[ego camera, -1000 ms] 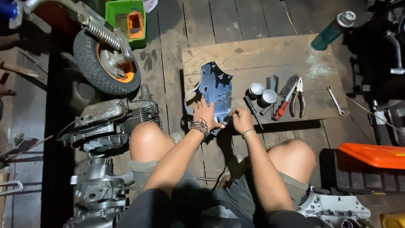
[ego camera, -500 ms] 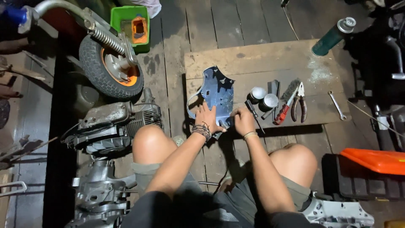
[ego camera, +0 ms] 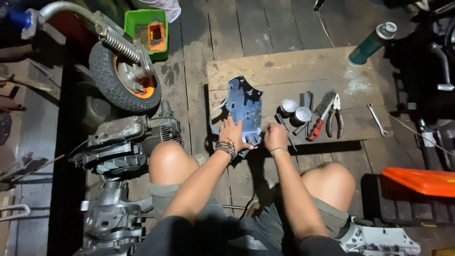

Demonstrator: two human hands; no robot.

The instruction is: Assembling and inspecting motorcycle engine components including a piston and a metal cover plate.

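Fingers of left hand (ego camera: 231,134) spread flat on blue metal plate (ego camera: 244,108), right hand (ego camera: 275,136) pinching its near edge w/ fingers curled; plate prob. stiff, light, sharp-edged, best held by rim.

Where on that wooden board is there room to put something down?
The board is bare along its far edge, above the blue metal plate and toward the green can. It is crowded around the two cups and pliers.

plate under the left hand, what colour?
Blue-grey metal plate, dusty, with small holes; left hand rests on it. Head view.
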